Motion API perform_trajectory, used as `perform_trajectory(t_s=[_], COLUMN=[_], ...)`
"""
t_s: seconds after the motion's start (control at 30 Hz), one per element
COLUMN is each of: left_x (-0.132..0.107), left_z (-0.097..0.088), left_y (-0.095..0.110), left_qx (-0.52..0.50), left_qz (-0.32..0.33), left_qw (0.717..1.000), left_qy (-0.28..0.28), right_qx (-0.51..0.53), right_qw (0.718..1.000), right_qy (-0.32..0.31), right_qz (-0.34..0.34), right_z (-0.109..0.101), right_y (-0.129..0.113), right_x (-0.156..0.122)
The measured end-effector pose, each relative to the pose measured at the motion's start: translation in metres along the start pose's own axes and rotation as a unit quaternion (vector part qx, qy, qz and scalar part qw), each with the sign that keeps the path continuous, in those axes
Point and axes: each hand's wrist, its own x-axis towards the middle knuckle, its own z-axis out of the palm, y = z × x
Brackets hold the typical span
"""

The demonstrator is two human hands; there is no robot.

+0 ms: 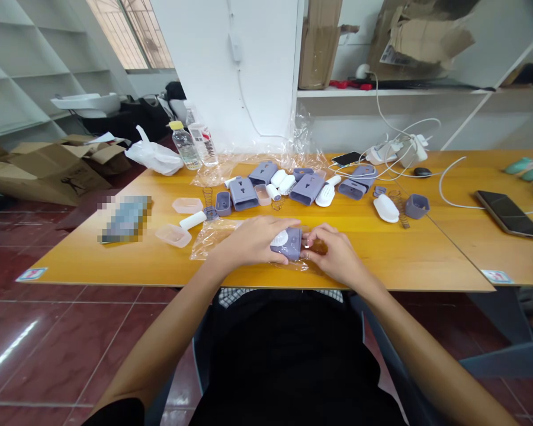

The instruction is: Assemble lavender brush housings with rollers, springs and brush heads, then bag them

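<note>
My left hand [258,239] is wrapped around a grey-purple plastic housing [290,247] with a round white patch on it, just above the table near its front edge. At the housing's right end, my right hand [332,251] has thumb and fingers pinched together; what they grip there is too small to make out. Clear plastic film [215,238] lies under and beside my left hand. Similar purple housings [243,193] lie beyond my hands, among white oval parts [324,195], metal springs [208,196] and a small purple cup [223,203].
To the left lie pale pink translucent trays [174,235], a white cylinder [192,220] and a blurred flat item [127,219]. Bottles [185,146] and a white bag [153,155] stand behind. Rightward are a white oval piece [386,208], a purple cup [417,206], cables and a phone [510,214].
</note>
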Motion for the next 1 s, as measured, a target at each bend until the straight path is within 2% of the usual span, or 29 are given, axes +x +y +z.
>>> perform_trajectory(t_s=[0.2, 0.4, 0.53, 0.63, 0.7, 0.8, 0.9, 1.0], left_x=[0.002, 0.008, -0.004, -0.025, -0.038, -0.05, -0.049, -0.043], left_z=[0.001, 0.008, -0.017, -0.043, -0.052, -0.05, -0.042, -0.04], left_y=[0.008, 0.011, -0.003, -0.019, -0.03, -0.042, -0.049, -0.049], left_qx=[0.04, 0.062, -0.002, -0.007, -0.007, -0.002, -0.001, 0.009], left_qz=[-0.006, 0.009, 0.028, -0.025, -0.062, -0.094, -0.099, -0.099], left_qw=[0.999, 0.998, 0.998, 0.996, 0.996, 0.996, 0.995, 0.995], left_qy=[-0.009, 0.005, 0.055, 0.084, 0.069, 0.01, -0.011, -0.014], right_qx=[-0.039, -0.008, 0.009, -0.004, -0.016, -0.012, 0.018, 0.015], right_qw=[0.999, 0.999, 0.999, 0.999, 0.999, 0.998, 0.993, 0.989], right_qy=[0.009, 0.003, -0.027, -0.042, -0.044, -0.054, -0.071, -0.096], right_qz=[0.01, 0.047, 0.043, 0.018, 0.001, -0.042, -0.096, -0.111], right_z=[0.005, 0.011, 0.006, 0.002, 0.0, -0.002, -0.004, -0.007], right_y=[-0.004, -0.008, -0.003, -0.001, -0.002, -0.005, -0.008, -0.007], right_x=[0.006, 0.009, 0.005, 0.003, 0.002, 0.001, 0.0, 0.0])
